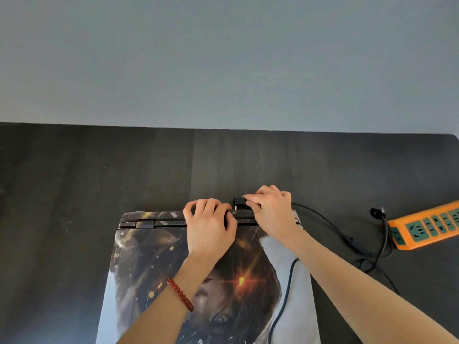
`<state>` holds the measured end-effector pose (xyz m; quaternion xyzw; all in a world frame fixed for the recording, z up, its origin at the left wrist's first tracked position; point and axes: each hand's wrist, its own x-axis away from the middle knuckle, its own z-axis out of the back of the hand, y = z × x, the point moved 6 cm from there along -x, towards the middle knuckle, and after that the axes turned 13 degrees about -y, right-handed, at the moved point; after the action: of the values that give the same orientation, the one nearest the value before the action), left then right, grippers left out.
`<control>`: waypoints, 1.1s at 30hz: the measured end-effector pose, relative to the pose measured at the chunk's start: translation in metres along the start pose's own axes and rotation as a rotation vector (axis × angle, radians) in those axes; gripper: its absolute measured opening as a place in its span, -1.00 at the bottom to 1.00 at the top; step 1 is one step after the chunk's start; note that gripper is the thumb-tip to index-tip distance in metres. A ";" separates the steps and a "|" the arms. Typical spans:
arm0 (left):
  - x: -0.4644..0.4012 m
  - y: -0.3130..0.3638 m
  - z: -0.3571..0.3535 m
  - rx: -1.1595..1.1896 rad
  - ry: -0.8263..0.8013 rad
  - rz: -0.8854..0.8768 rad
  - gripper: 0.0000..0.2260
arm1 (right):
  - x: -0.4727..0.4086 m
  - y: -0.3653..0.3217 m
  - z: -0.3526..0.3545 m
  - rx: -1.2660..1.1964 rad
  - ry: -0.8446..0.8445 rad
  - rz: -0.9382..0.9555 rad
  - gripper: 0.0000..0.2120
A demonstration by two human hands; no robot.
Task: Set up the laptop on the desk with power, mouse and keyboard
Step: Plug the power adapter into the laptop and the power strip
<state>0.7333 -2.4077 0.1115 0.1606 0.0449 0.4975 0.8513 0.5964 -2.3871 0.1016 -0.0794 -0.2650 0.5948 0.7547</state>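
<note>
A closed laptop [154, 264] with a printed picture on its lid lies on the dark desk, hinge edge away from me. My left hand [210, 228] rests on the rear edge of the lid, fingers curled over it. My right hand [272, 207] pinches a black right-angle power plug [239, 202] at the laptop's back edge. The plug's black cable [330, 225] runs off to the right across the desk. Another black cable [285, 299] lies over the lid's right side.
An orange power strip [427, 225] with green sockets lies at the right edge of the desk [99, 175], its own black cord [383, 234] looping beside it. A grey wall stands behind the desk.
</note>
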 end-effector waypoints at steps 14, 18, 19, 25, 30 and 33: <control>-0.002 0.003 -0.007 -0.108 -0.131 -0.036 -0.62 | 0.006 -0.009 0.001 0.181 0.067 0.058 -0.70; -0.004 0.006 -0.008 -0.165 -0.168 -0.054 -0.61 | 0.014 -0.012 -0.002 0.249 0.170 0.092 -0.72; -0.004 0.007 -0.008 -0.177 -0.167 -0.059 -0.61 | 0.016 -0.013 -0.003 0.265 0.173 0.106 -0.75; -0.004 0.009 -0.007 -0.173 -0.121 -0.079 -0.65 | 0.017 -0.016 -0.004 0.306 0.169 0.132 -0.81; -0.005 0.008 -0.009 -0.169 -0.101 -0.105 -0.66 | 0.015 -0.013 -0.006 0.277 0.172 0.136 -0.82; -0.003 0.007 -0.010 -0.134 -0.085 -0.101 -0.67 | 0.015 -0.013 -0.007 0.261 0.151 0.124 -0.80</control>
<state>0.7238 -2.4050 0.1036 0.1219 -0.0163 0.4484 0.8853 0.6138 -2.3751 0.1058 -0.0412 -0.1226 0.6619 0.7383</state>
